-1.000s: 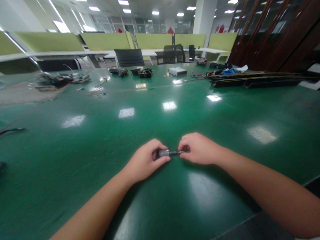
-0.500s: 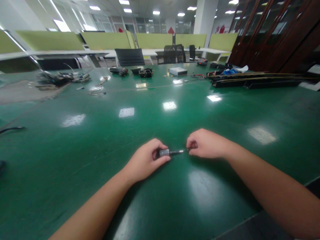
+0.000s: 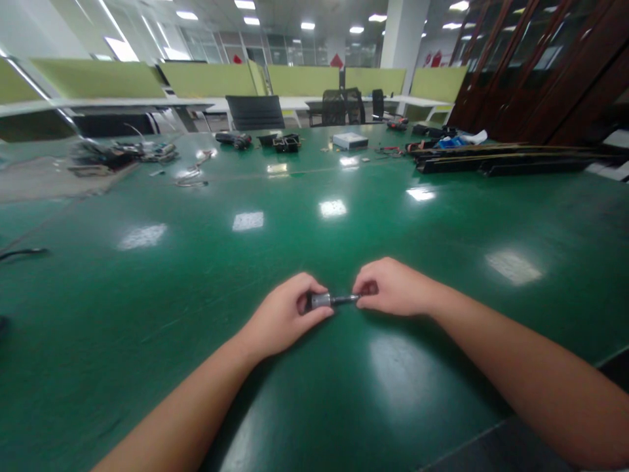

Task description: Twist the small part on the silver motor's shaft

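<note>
Screwdriver-like tool [image 3: 322, 300] was held at near middle of green tabletop [image 3: 275, 252] | left hand [image 3: 284, 316] was closed around tool's grey body | right hand [image 3: 388, 287] was pinched at shaft tip [image 3: 354, 298], contents indiscernible | tip handling was judged in hand; steady alignment was judged needed next

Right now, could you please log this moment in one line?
left hand: holding grey tool | right hand: at shaft tip | surface: green table

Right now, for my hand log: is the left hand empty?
No, the left hand grips the grey cylinder with the thin shaft.
</note>
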`<state>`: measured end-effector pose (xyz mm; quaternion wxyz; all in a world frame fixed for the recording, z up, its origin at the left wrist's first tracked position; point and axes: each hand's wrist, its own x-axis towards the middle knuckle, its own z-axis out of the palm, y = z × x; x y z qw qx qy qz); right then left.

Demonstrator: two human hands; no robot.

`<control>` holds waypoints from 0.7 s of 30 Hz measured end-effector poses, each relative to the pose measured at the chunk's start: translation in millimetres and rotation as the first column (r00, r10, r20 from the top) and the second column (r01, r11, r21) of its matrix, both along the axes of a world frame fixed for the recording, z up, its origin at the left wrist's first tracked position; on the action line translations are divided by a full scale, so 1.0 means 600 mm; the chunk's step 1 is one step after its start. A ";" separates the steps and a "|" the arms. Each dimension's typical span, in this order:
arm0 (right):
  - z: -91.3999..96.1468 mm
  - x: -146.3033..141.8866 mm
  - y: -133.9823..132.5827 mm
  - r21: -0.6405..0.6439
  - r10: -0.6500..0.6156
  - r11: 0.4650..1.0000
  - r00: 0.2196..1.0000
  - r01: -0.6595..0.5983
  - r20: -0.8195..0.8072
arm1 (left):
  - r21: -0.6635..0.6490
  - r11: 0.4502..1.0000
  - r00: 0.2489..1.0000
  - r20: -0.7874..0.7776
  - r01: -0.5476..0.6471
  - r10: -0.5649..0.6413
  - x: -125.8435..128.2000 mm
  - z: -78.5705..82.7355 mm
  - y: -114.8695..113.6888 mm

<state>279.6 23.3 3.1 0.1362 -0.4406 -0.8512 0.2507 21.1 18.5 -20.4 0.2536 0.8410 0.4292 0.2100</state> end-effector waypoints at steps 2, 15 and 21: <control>-0.004 -0.006 0.001 0.029 0.030 0.999 0.999 -0.030 -0.015 | 0.002 1.000 1.000 0.005 0.003 -0.003 0.001 0.000 0.001; -0.029 -0.049 -0.008 0.148 0.074 0.988 0.988 -0.054 -0.133 | 0.031 0.999 0.999 -0.033 0.006 -0.005 0.004 0.004 0.000; -0.029 -0.046 -0.008 0.161 0.095 0.984 0.992 -0.080 -0.088 | 0.034 0.999 0.999 -0.054 0.009 -0.008 0.008 0.010 -0.001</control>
